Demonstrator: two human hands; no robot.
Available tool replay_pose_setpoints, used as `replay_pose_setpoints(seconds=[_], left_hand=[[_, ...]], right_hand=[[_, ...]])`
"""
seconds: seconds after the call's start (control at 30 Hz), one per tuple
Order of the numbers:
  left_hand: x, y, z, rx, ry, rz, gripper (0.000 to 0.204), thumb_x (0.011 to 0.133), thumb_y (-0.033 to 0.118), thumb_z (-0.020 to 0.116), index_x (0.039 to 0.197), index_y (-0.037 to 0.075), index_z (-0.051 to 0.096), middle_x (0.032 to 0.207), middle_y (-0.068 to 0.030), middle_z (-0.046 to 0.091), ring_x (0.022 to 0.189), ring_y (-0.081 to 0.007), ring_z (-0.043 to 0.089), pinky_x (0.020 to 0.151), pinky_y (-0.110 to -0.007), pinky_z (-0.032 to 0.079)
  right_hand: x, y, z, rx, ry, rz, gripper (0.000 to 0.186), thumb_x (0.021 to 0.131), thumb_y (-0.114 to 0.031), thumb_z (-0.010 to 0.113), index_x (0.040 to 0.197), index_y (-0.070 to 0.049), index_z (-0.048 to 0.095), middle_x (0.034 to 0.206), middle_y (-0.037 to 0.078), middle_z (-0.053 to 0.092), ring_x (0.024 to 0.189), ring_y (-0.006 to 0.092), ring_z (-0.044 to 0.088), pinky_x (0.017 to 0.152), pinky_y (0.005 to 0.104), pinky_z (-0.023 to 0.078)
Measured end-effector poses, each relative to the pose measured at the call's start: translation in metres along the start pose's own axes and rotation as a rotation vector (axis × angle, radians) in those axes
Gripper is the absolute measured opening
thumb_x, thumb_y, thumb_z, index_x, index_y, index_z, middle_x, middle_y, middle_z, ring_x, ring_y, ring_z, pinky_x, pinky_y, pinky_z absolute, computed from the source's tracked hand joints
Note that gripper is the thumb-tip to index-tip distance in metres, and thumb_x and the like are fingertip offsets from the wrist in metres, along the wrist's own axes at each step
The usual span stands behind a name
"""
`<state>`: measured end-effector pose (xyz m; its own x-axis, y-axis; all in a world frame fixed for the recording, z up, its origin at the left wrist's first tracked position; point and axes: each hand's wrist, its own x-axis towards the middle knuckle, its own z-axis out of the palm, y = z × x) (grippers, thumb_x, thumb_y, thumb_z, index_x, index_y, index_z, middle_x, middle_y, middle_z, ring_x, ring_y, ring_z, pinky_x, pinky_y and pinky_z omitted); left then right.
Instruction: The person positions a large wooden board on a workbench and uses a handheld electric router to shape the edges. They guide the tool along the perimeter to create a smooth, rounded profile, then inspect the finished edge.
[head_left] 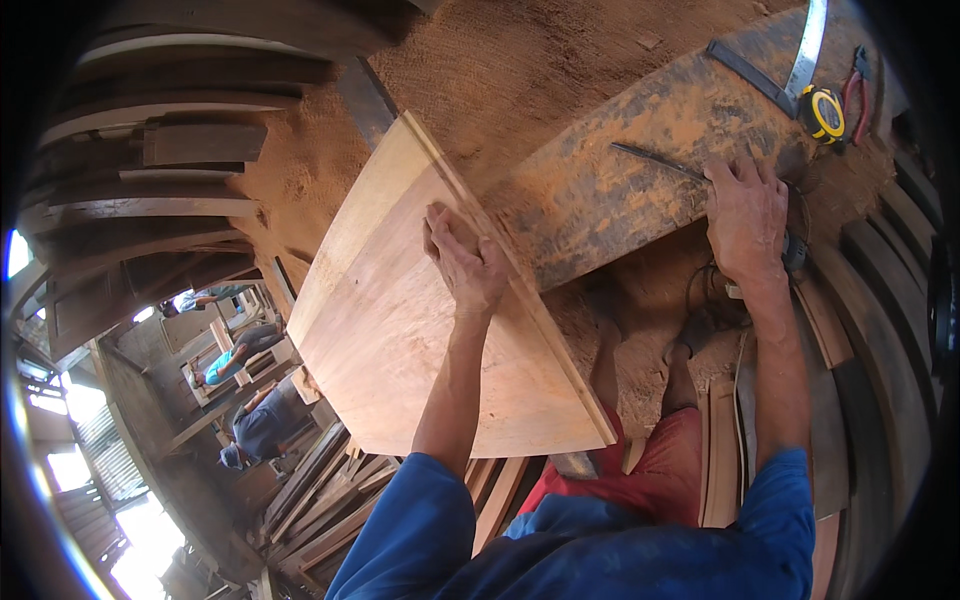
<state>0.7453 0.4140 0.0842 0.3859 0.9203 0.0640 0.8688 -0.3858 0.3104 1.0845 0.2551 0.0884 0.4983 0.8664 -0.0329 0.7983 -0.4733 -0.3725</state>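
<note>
A pale wooden panel (390,330) with a grooved right edge lies tilted in front of me. My left hand (465,262) rests on the panel near that edge, its fingers curled; whatever they may hold is hidden. To the right, my right hand (745,215) is closed at the end of a thin, dark, pointed tool (655,160), above a dusty board (610,190). The grip on the tool is partly hidden behind the fingers. Farther up that board are a try square (800,60), a yellow and black tape measure (824,113) and red-handled pliers (858,92).
Sawdust (520,70) covers the far surface. Stacked dark planks (170,130) line the left, and more planks (880,280) the right. Behind my right wrist is a dark power tool with a cord (795,250). Other people (265,420) work at the far left.
</note>
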Motion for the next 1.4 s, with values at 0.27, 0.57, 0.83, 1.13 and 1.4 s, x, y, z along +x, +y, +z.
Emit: replay_pose_setpoints(seconds=[0.27, 0.57, 0.83, 1.13, 1.4], left_hand=[[0.007, -0.018, 0.01, 0.196, 0.031, 0.242, 0.057, 0.092, 0.009, 0.056, 0.149, 0.005, 0.054, 0.161, -0.0363, 0.036, 0.154, -0.0506, 0.027, 0.126, -0.059, 0.023], [0.003, -0.022, 0.005, 0.127, 0.043, 0.27, 0.06, 0.087, 0.007, 0.055, 0.147, 0.005, 0.054, 0.158, -0.0274, 0.044, 0.153, -0.048, 0.03, 0.125, -0.06, 0.022], [0.001, -0.008, 0.003, -0.027, 0.037, 0.08, 0.049, 0.105, 0.014, 0.05, 0.152, 0.004, 0.046, 0.161, -0.0239, 0.045, 0.155, -0.0469, 0.026, 0.127, -0.054, 0.024], [0.001, -0.005, 0.002, -0.013, -0.009, 0.041, 0.047, 0.107, 0.017, 0.05, 0.152, 0.003, 0.044, 0.163, -0.0239, 0.043, 0.155, -0.0463, 0.024, 0.126, -0.054, 0.023], [-0.001, -0.014, 0.007, -0.015, -0.003, 0.069, 0.058, 0.096, 0.012, 0.058, 0.151, 0.002, 0.041, 0.161, -0.0265, 0.042, 0.153, -0.0489, 0.023, 0.125, -0.056, 0.023]], right_hand=[[-0.007, 0.011, -0.011, 0.081, -0.021, -0.009, 0.039, 0.087, -0.014, 0.073, 0.125, -0.01, 0.065, 0.118, 0.016, 0.065, 0.114, 0.0401, 0.058, 0.095, 0.0539, 0.047], [0.041, 0.115, -0.068, -0.301, 0.197, 0.189, 0.068, 0.094, -0.044, 0.074, 0.153, -0.015, 0.053, 0.155, 0.025, 0.045, 0.14, 0.0427, 0.047, 0.115, 0.0554, 0.04], [0.06, 0.16, -0.009, -0.357, 0.21, 0.183, 0.066, 0.099, -0.04, 0.068, 0.159, -0.023, 0.045, 0.146, 0.022, 0.055, 0.13, 0.0406, 0.06, 0.103, 0.0518, 0.052], [0.041, 0.163, -0.002, -0.036, 0.47, 0.099, 0.053, 0.098, -0.025, 0.065, 0.15, -0.02, 0.056, 0.133, 0.022, 0.066, 0.127, 0.041, 0.062, 0.107, 0.0489, 0.049], [-0.063, 0.104, -0.053, 1.508, 0.097, 0.151, 0.071, 0.103, -0.025, 0.051, 0.157, 0.015, 0.03, 0.152, 0.025, 0.05, 0.133, 0.0301, 0.058, 0.113, 0.0438, 0.047]])
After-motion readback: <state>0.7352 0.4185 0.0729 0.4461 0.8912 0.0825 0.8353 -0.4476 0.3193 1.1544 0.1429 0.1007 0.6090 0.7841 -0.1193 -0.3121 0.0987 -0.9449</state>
